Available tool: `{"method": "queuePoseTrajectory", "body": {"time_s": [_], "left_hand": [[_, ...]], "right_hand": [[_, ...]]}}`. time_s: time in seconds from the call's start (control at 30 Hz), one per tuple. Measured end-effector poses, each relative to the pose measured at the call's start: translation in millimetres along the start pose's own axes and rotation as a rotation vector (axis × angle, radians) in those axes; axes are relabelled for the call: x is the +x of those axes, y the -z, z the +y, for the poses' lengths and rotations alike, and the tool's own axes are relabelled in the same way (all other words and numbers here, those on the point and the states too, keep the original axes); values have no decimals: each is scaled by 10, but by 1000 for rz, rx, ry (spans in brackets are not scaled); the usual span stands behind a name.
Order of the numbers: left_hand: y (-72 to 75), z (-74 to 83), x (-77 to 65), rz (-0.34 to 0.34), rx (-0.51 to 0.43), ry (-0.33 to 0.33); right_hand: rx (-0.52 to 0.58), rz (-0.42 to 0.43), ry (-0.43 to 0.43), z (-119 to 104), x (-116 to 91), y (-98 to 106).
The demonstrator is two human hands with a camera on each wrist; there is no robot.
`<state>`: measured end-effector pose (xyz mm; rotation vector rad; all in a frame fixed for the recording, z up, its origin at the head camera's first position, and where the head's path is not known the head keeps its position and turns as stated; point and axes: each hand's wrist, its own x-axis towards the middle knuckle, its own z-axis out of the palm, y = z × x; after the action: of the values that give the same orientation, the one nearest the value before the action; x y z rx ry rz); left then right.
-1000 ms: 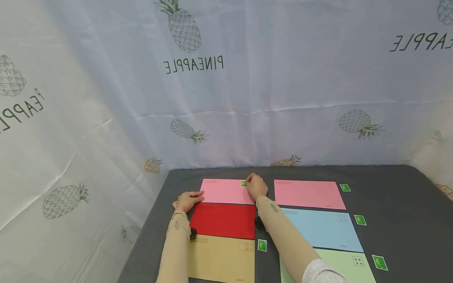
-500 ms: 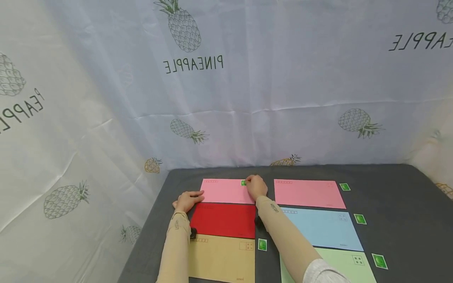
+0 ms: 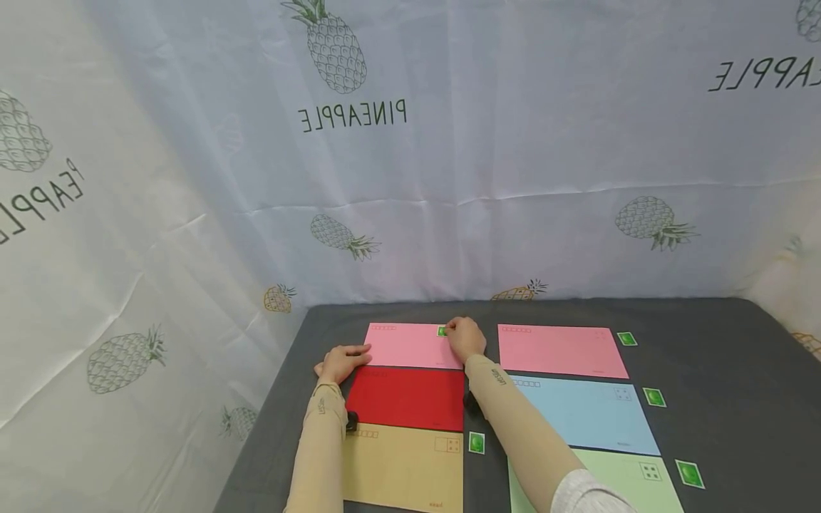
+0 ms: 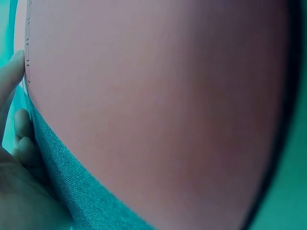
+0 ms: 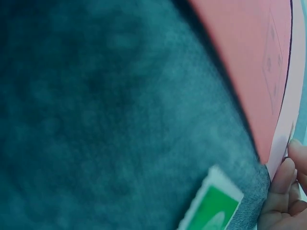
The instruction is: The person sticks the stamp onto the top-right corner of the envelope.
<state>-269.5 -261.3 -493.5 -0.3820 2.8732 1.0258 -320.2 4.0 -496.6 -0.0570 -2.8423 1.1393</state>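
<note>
A pink envelope (image 3: 410,348) lies flat at the back left of the table. My left hand (image 3: 340,364) rests at its left edge, index finger extended onto the paper; in the left wrist view, this hand (image 4: 21,158) shows at the left margin with a fingertip on the envelope's edge. At the envelope's top right corner sits a small green stamp (image 3: 441,331). My right hand (image 3: 465,338) pinches this stamp at its right side with curled fingers, which partly cover it. In the right wrist view, the right hand's fingers (image 5: 282,177) meet near the paper's edge.
Red (image 3: 405,397) and tan (image 3: 403,467) envelopes lie nearer in the left column. Pink (image 3: 561,351), blue (image 3: 586,413) and green (image 3: 616,474) envelopes form the right column. Loose green stamps, one (image 3: 477,442) beside the tan envelope, lie on the dark table (image 3: 737,399). Printed curtains hang behind.
The right hand has dipped very slightly at the stamp since a second ago. Otherwise both hands and the envelopes hold their places, apart from a small camera shift.
</note>
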Motion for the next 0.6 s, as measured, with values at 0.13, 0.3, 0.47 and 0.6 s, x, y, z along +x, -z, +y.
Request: {"method": "queuePoseTrajectory", "body": {"time_s": [0.13,0.3,0.47,0.6], "left_hand": [[5,7,-25,5,10,-6],[17,5,-45,6,10,-8],[11,-9,-25,-2,4,-8],[14,-17,-19,-7,-2,-7]], "right_hand": [[0,-8,3,-8,-14,8],[24,-14,2,-36,-47,32],[56,-18,-14,-31,-67,55],[75,-35,-22,-28,-69,62]]}}
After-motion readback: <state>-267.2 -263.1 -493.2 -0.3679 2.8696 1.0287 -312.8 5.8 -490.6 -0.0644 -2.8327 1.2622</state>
